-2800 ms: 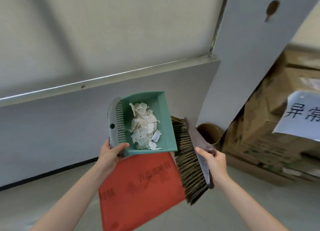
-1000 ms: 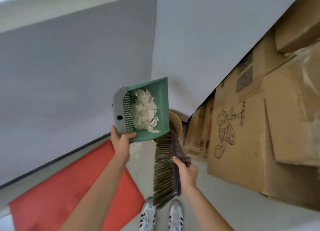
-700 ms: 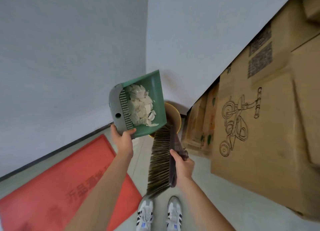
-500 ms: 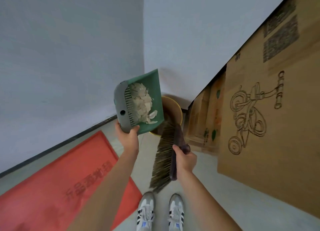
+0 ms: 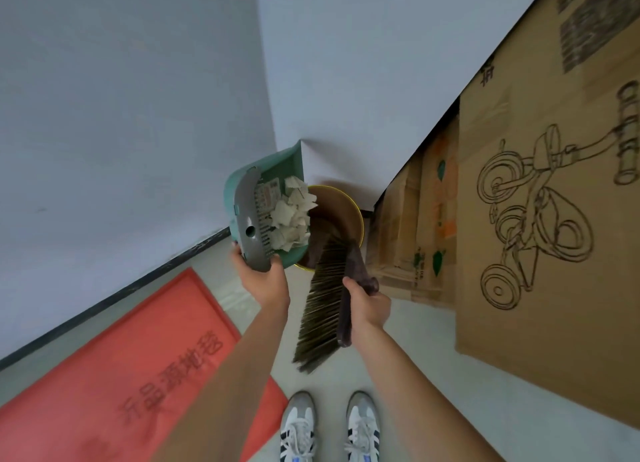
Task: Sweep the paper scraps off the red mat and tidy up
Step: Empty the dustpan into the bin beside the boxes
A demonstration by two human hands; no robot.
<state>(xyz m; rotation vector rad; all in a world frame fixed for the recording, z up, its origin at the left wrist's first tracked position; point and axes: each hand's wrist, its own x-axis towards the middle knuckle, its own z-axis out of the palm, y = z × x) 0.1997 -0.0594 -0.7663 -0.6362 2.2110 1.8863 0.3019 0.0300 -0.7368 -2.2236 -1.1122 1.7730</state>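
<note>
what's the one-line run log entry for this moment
step: emptying | left hand: green plastic dustpan tipped over round brown bin | white paper scraps: at lip | right hand: brown bristle brush

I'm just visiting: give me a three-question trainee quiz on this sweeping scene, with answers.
1. True or false: the paper scraps lie on the red mat.
2. Which hand grips the brush? A left, B right.
3. Fill in: the dustpan is tilted toward the ____.

Key: 1 false, they sit in the dustpan, held by the left hand. 2 B, the right hand. 3 bin.
</note>
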